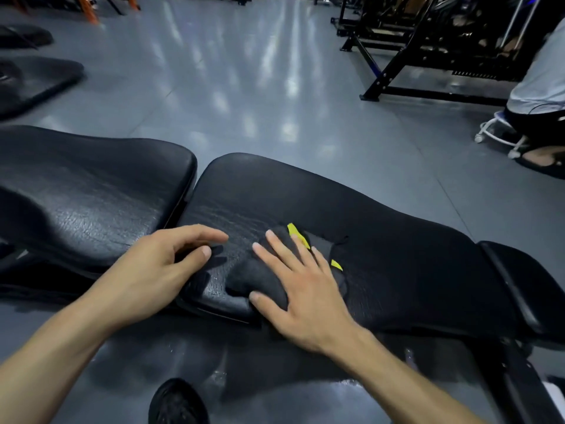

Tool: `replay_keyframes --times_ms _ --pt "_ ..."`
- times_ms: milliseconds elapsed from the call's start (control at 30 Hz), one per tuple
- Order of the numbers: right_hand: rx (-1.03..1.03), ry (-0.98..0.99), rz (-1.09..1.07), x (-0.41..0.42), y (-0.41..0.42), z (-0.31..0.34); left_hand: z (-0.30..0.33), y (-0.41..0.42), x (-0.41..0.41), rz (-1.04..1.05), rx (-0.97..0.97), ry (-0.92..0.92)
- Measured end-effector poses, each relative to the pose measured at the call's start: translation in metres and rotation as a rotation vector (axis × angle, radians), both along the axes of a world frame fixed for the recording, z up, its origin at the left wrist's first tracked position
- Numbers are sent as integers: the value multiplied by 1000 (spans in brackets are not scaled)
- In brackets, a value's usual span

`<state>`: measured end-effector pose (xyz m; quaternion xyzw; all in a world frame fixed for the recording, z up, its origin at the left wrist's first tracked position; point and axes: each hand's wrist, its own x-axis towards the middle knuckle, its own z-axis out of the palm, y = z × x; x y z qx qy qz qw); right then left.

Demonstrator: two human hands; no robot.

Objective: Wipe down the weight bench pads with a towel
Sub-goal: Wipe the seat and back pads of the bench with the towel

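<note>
At the bottom edge a black shoe (pixel 178 402) stands on the grey floor (pixel 244 87), which is glossy and reflects the ceiling lights in long pale streaks. Just above it the bench frame (pixel 516 377) runs dark under the pads.

The right hand (pixel 305 289) lies flat, with the fingers spread, on a dark towel (pixel 263 276) and presses it against the right pad (pixel 397 240). The towel is black or dark grey, crumpled into a low heap, with two small yellow tags (pixel 295 234) that show beside the fingers. It sits at the near left part of this pad, close to the front edge. The left hand (pixel 159 270) is loosely curled and holds nothing; it rests at the near corner of the right pad, just beside the gap between the two pads, and the fingertips are near the towel but apart from it.

Both pads are black, with a wrinkled, leather-like skin that shines a little. The left pad (pixel 91 194) lies just beside the right one, with a narrow gap between them.

Further away, at the right, a person (pixel 541 87) in a light shirt sits on a white stool (pixel 495 133). Behind stand black machines (pixel 428 41). At the far left there are more black pads (pixel 36 81) and orange frame legs (pixel 88 7).
</note>
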<state>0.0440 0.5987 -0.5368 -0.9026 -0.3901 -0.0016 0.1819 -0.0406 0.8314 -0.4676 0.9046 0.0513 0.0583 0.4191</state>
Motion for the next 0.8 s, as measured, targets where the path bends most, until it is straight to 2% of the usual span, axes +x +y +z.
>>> replay_keyframes --times_ms 100,200,300,400,467,633,800 --pt "53 55 31 43 -19 -2 -4 3 -2 -32 77 -2" --pt "86 124 -264 118 -39 -8 -11 13 -13 -53 171 0" --pt "81 168 -568 173 -45 -11 -14 24 -24 -22 173 -10" --pt "18 218 -662 187 -16 -8 -17 28 -26 -25 197 5" --pt "9 210 -598 176 14 -6 -21 25 -20 -44 218 9" --pt "1 112 -223 104 65 10 -26 16 6 -53 319 30" --pt "17 54 68 39 23 10 -30 11 22 -16 459 37"
